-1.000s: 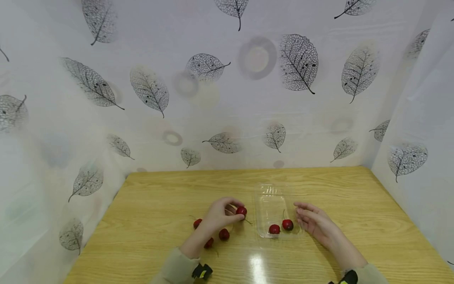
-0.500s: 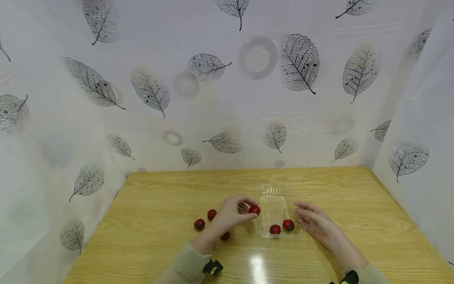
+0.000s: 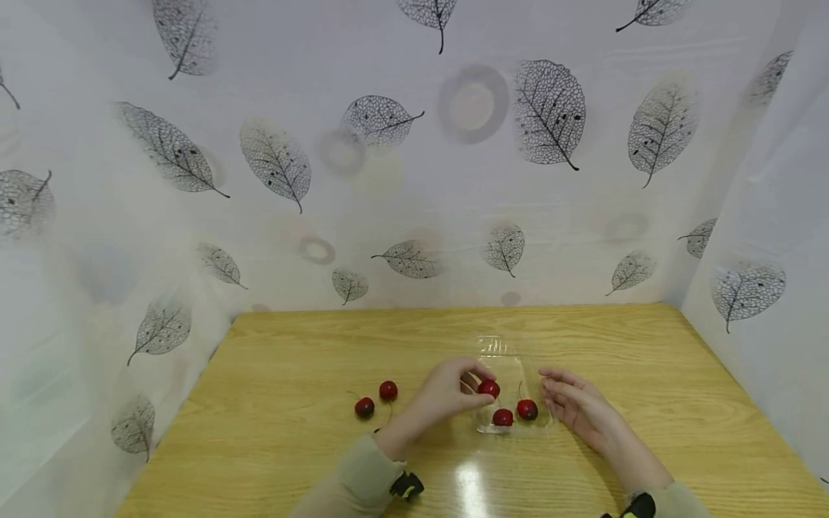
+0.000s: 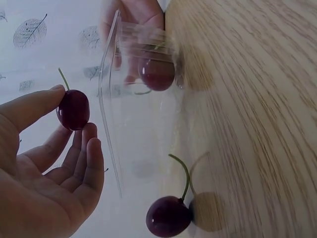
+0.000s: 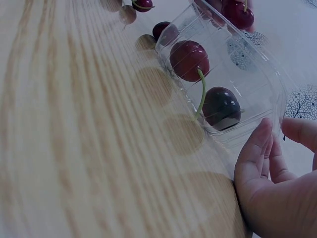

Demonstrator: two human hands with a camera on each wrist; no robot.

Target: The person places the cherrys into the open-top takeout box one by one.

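Observation:
My left hand point(image 3: 450, 392) pinches a dark red cherry point(image 3: 488, 389) between thumb and fingertips, over the left side of a clear plastic box point(image 3: 497, 347). In the left wrist view the held cherry point(image 4: 74, 110) has a short green stem pointing up, beside the box's rim. Two cherries lie inside the box near its front: one at the left point(image 3: 503, 417), and one with a stem point(image 3: 527, 409) at the right. My right hand point(image 3: 579, 406) rests on the table at the box's right side, its relaxed fingertips against the clear wall in the right wrist view.
Left of the box, two loose cherries lie on the wooden table point(image 3: 278, 388), one farther back point(image 3: 388, 391) and one nearer point(image 3: 365, 408). My left forearm hides the table beneath it. Leaf-patterned white sheeting point(image 3: 414, 180) surrounds the table at the back and sides.
My left hand has carried the pinched cherry rightward from the table beside the box to over the box's left side. The right hand has stayed in place.

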